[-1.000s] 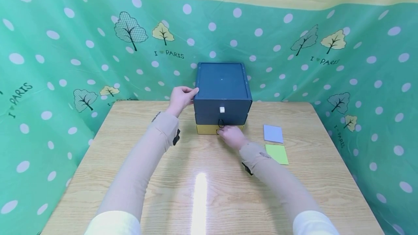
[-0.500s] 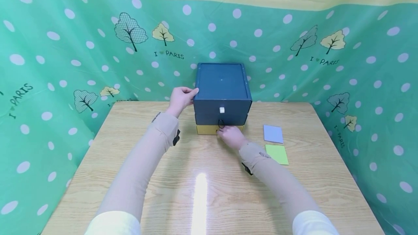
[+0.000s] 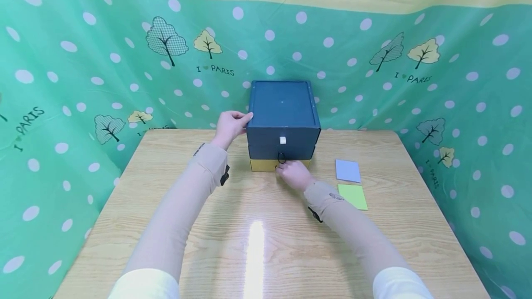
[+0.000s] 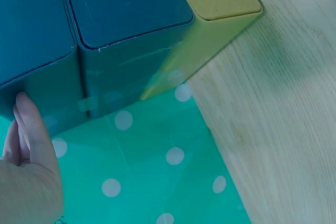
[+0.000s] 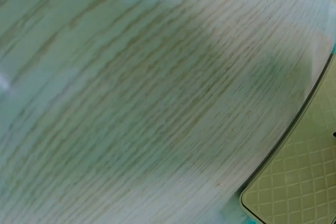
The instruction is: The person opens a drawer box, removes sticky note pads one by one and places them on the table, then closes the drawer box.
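Note:
A small drawer cabinet stands at the back of the table: two dark blue drawers (image 3: 268, 143) above a yellow bottom drawer (image 3: 261, 165). My left hand (image 3: 227, 126) rests on the cabinet's left side near the top, its thumb tip at the upper edge; in the left wrist view its fingers (image 4: 34, 129) lie fairly straight against the blue wall. At the yellow drawer's front, my right hand (image 3: 296, 173) has curled fingers pinching a dark pull loop (image 3: 276, 168), mostly hidden by the fingertips. The right wrist view shows the yellow front (image 5: 294, 187) but not the hand.
The top blue drawer carries a white knob (image 3: 282, 140), and a black cord loop (image 3: 281, 157) hangs on the one below. Right of the cabinet lie a blue paper square (image 3: 348, 170) and a green paper square (image 3: 352, 196). A green dotted curtain (image 3: 266, 50) surrounds the wooden table (image 3: 208, 243).

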The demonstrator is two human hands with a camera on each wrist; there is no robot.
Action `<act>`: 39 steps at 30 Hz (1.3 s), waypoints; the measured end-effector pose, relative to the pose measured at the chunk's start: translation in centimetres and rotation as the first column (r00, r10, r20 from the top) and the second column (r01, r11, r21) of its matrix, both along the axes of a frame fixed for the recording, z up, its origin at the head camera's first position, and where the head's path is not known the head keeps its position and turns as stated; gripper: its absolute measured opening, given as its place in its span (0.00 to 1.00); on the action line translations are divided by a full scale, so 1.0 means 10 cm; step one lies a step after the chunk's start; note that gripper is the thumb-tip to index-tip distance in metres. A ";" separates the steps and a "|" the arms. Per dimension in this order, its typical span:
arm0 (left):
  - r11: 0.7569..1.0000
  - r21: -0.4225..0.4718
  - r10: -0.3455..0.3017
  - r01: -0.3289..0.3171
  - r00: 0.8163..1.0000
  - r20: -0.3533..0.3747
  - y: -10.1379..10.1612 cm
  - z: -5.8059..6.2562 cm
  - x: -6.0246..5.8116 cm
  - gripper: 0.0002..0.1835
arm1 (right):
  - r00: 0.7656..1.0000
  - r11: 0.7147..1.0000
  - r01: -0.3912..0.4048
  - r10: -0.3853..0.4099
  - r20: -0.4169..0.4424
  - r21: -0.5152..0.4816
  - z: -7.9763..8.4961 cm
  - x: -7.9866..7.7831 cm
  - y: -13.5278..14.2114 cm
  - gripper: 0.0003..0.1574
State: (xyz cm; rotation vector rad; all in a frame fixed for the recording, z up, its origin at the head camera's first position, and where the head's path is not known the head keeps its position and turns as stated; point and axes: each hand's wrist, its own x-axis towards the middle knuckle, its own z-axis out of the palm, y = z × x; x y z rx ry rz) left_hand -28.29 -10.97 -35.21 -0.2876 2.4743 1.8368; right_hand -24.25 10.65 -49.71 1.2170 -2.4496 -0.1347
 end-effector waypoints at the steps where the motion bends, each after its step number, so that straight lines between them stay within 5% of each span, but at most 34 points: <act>1: 1.000 -0.004 0.000 0.000 1.000 -0.002 0.00 0.00 0.00 0.17 | 1.000 1.000 0.001 -0.001 0.000 -0.001 0.00 0.00 0.00 0.07; 39: 1.000 0.019 -0.014 0.014 1.000 -0.015 -0.01 -0.02 0.00 0.18 | 1.000 1.000 -0.024 0.024 -0.014 0.000 -0.01 0.01 0.01 0.08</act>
